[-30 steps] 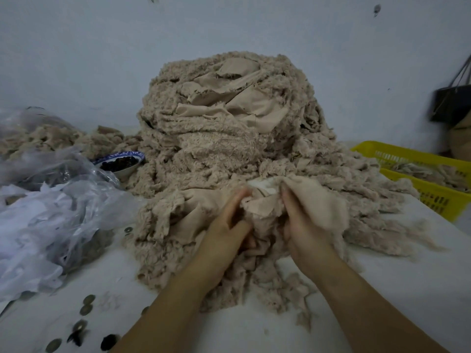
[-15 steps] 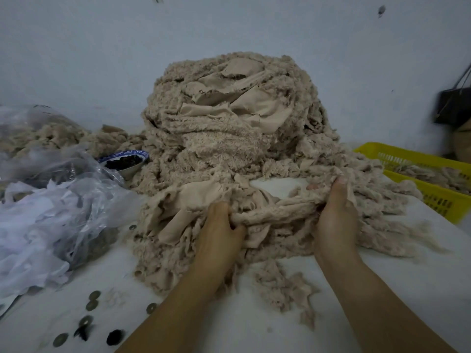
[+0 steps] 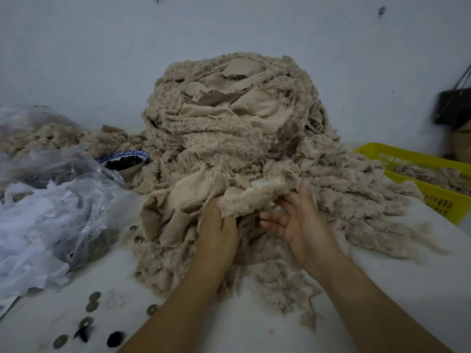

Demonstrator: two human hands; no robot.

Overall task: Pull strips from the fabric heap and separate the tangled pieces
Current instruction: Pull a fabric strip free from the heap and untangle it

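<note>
Beige fleece: the fabric heap (image 3: 229, 128) is piled mid-frame on the white desk (image 3: 407, 289), spilling toward lower centre. My left hand (image 3: 216, 233) is dug in at the heap's near edge, fingers curled under a fuzzy fleece strip (image 3: 252, 200), gripping it. My right hand (image 3: 300, 222) is just beside, palm open, fingers spread, thumb up against the same strip. Hands close, not touching. Yellow basket (image 3: 418, 161) at right; clear plastic bags (image 3: 51, 200) at left; coins (image 3: 91, 305) lower left.
</note>
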